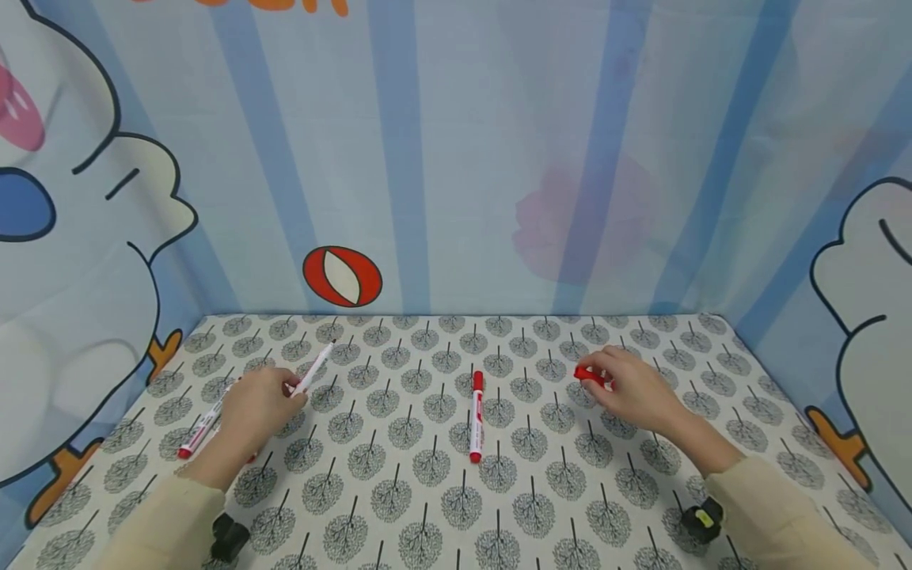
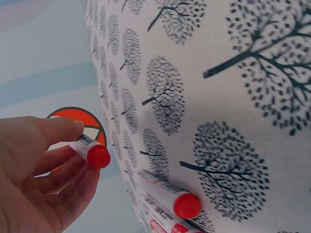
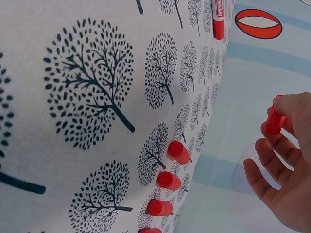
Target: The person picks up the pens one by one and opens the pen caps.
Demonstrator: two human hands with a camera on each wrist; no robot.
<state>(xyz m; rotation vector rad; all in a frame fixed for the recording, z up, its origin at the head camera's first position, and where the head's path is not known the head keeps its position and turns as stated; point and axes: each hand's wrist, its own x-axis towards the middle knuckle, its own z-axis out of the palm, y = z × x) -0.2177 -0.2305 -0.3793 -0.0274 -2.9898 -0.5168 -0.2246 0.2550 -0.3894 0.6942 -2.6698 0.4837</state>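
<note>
My left hand (image 1: 260, 405) holds an uncapped whiteboard marker (image 1: 314, 367) between thumb and fingers, its bare dark tip slanting up and away. In the left wrist view the red end (image 2: 98, 156) of this marker faces the camera. My right hand (image 1: 630, 386) pinches a red marker cap (image 3: 276, 120) between thumb and index finger, above the cloth. Between the hands lies a capped whiteboard marker (image 1: 476, 418), red cap pointing away. Beside and partly under the left hand lie other markers (image 1: 202, 431), side by side in the left wrist view.
Several loose red caps (image 3: 169, 180) form a row on the cloth near the right hand; the head view hides most of them. A tree-patterned cloth (image 1: 463, 507) covers the table. Printed curtain walls (image 1: 470, 158) stand at the back and both sides.
</note>
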